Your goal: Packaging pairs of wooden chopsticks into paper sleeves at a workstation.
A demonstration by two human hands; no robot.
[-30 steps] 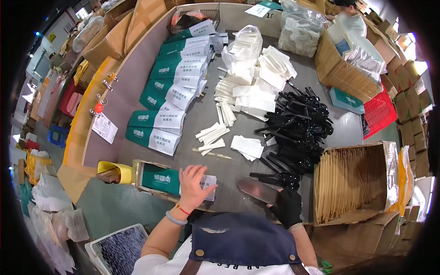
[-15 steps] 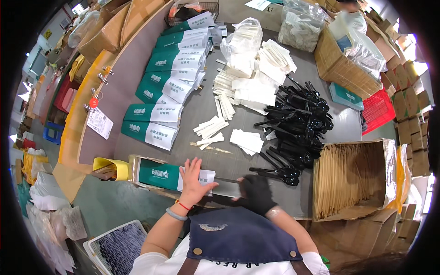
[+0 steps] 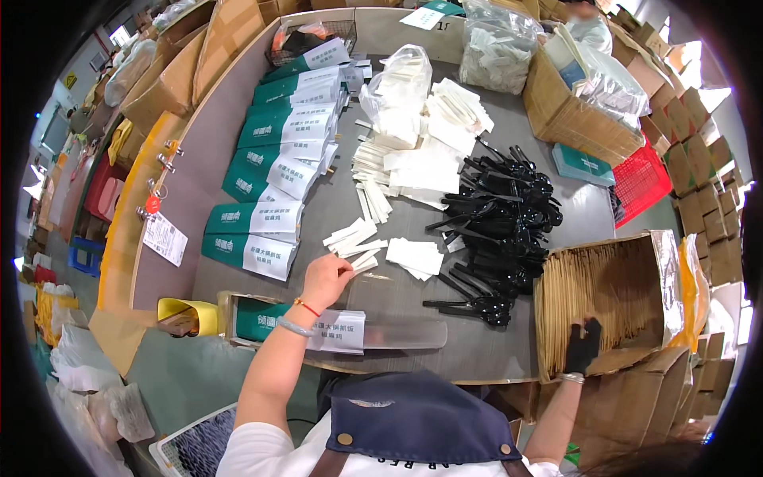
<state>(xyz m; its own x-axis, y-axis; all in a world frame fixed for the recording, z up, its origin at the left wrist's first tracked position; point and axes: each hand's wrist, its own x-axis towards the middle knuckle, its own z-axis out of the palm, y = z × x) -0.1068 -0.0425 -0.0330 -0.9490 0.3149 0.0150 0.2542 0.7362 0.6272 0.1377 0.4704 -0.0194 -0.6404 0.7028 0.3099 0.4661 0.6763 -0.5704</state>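
My left hand (image 3: 326, 282) is at the small pile of slim white paper packets (image 3: 354, 237) in the middle of the table. Its thumb and forefinger pinch the end of one packet. Below that forearm, a green-and-white printed paper sleeve (image 3: 338, 331) lies in a narrow cardboard holder (image 3: 229, 316), with a clear plastic strip (image 3: 409, 334) extending to its right. Over at the right, my right hand (image 3: 584, 347), in a black fingerless glove, reaches into an open carton (image 3: 671, 294) packed with thin brown sticks (image 3: 596, 290). Its fingers look stretched and apart, partly hidden against the sticks.
Stacked green-and-white sleeves (image 3: 254, 216) line the table's left side. Black plastic spoons (image 3: 501, 230) are heaped right of centre. White napkin packets (image 3: 421, 167) and a clear bag (image 3: 397, 87) lie farther back. A yellow container (image 3: 199, 316) stands beside the holder.
My left hand has left the sleeve in the holder and moved up to the white packets, pinching one. My right hand has gone from the table's front edge rightward into the carton.
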